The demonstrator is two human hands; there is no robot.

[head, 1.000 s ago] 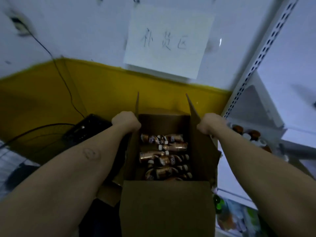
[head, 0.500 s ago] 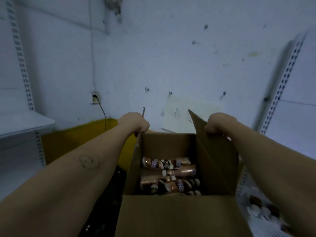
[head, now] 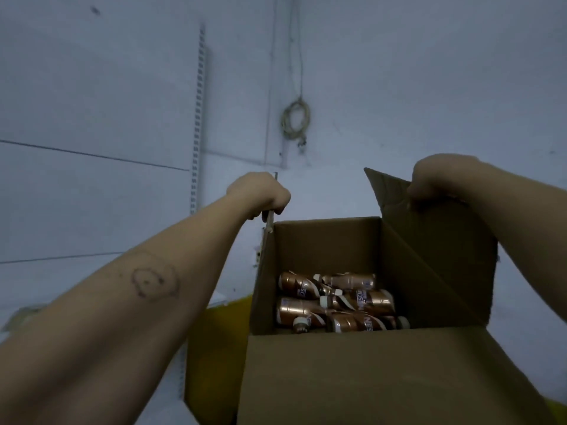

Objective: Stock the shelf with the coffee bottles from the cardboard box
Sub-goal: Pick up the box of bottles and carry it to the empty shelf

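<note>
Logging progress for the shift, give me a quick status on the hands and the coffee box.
Left hand and right hand each grip a side flap. Cardboard box open, coffee bottles lying inside, none out yet. Nothing blocking.

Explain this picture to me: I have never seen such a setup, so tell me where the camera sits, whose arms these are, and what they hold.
There is no machine here. The camera sits on a person's head, looking forward and down, so both bare arms reach away from you. The left hand grips the box's left flap; the right hand grips the right flap. Between them hangs the open cardboard box. Inside, copper-coloured coffee bottles lie on their sides. Behind is a pale wall with a slotted shelf rail.
</note>
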